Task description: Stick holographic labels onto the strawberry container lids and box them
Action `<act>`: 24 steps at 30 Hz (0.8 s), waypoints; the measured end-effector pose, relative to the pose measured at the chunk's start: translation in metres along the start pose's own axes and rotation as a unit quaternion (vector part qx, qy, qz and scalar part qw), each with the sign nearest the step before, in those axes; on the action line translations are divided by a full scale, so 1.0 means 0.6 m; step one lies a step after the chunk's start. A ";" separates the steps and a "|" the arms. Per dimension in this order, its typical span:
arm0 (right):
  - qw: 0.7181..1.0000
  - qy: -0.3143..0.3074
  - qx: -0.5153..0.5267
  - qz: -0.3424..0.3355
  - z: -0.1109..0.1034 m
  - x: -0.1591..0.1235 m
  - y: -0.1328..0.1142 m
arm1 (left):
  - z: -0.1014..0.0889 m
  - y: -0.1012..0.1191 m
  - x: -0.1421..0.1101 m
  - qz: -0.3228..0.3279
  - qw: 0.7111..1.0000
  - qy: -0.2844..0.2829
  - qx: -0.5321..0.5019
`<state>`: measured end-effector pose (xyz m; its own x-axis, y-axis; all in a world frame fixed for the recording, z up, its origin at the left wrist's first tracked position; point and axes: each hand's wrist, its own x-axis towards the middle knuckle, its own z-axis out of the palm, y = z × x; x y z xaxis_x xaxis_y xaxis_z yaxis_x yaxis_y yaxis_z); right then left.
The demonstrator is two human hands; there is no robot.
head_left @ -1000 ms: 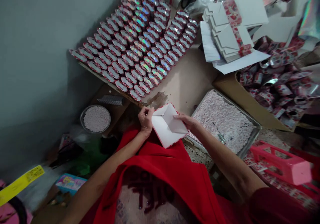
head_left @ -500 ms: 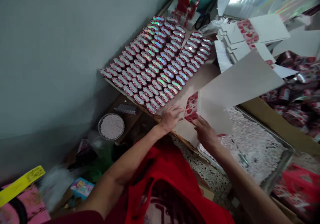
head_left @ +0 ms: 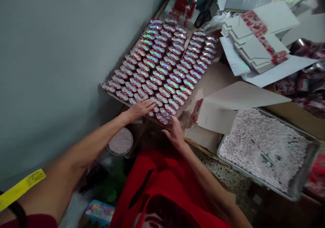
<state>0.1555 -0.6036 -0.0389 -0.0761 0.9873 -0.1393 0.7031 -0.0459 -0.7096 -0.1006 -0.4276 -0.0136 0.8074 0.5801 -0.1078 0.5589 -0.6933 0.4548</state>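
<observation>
Several rows of small red-printed containers with shiny silver tops (head_left: 162,65) stand packed together on the table. My left hand (head_left: 140,109) lies over the front row with its fingers stretched across the tops. At the front right corner of the rows, my right hand (head_left: 175,131) has its thumb apart from its fingers, and the fingertips are near or touching the corner container; I cannot tell which. An unfolded white carton (head_left: 217,118) with a strawberry-print side lies to the right, apart from both hands.
A metal tray (head_left: 220,150) of pale pink-white pieces sits at right, with a small metal tool in it. Flat cartons (head_left: 256,45) are stacked behind. A red tape dispenser (head_left: 181,1) stands at the back. A round bowl (head_left: 120,141) of similar pieces is below left.
Both hands have moved left from the white carton to the front of the container rows. The carton is let go, and its large flap lies lower. The camera view has shifted.
</observation>
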 end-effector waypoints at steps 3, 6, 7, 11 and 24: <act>0.999 0.012 -0.012 0.031 0.065 0.073 -0.020 | 0.014 -0.029 0.011 0.048 0.999 -0.018 0.010; 0.993 0.028 -0.072 0.086 0.088 0.112 -0.039 | 0.024 -0.056 0.017 0.102 0.994 -0.040 0.019; 0.991 0.028 -0.091 0.098 0.090 0.119 -0.046 | 0.026 -0.064 0.020 0.117 0.992 -0.050 0.018; 0.982 -0.003 -0.145 0.117 0.085 0.129 -0.065 | 0.037 -0.084 0.028 0.149 0.986 -0.067 0.027; 0.965 0.078 -0.218 0.121 -0.304 -0.012 0.069 | 0.055 -0.088 0.045 0.158 0.987 -0.026 0.015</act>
<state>0.3140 -0.5852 0.0589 0.2119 0.9680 -0.1342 0.9198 -0.2439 -0.3073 -0.1021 -0.3898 -0.0697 0.9505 0.3106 -0.0109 0.2826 -0.8492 0.4460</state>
